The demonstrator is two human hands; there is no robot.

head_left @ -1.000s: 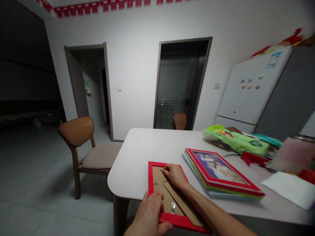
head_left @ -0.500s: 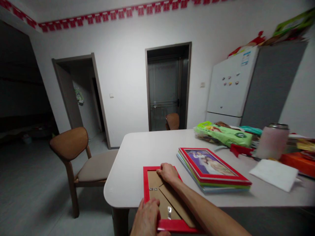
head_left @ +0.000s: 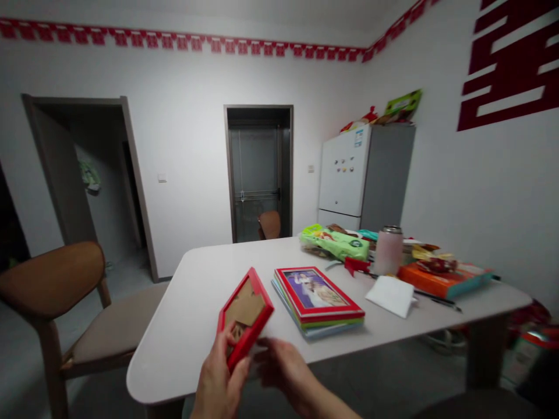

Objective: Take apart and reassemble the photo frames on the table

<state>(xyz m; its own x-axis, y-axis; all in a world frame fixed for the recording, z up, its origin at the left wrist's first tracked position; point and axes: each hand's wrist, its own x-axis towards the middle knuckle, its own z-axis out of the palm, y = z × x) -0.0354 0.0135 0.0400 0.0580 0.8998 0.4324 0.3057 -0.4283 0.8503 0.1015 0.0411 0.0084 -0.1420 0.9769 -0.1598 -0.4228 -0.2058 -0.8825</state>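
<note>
A red picture frame (head_left: pixel 260 311) is tilted up off the table near its front edge, its brown backing board facing me. My left hand (head_left: pixel 220 366) grips its lower left corner, thumb on the red border and fingers over the back. Just right of the frame's lower edge is my right hand (head_left: pixel 283 364), blurred, with its fingers partly behind the frame; whether it touches the frame I cannot make out. To the right lies a stack of picture frames (head_left: pixel 321 318), the red top one showing a photo on a purple ground.
On the white table (head_left: pixel 174 326) are a green packet (head_left: pixel 340 241), a pink bottle (head_left: pixel 388 251), a white tissue (head_left: pixel 391 295) and an orange box (head_left: pixel 441 279). A brown chair (head_left: pixel 56 279) stands at the left. A fridge (head_left: pixel 345 174) is behind.
The red frame has been lifted from lying flat to tilted up, held in my left hand. My right hand has left its backing and moved down to its right side. The view has swung right.
</note>
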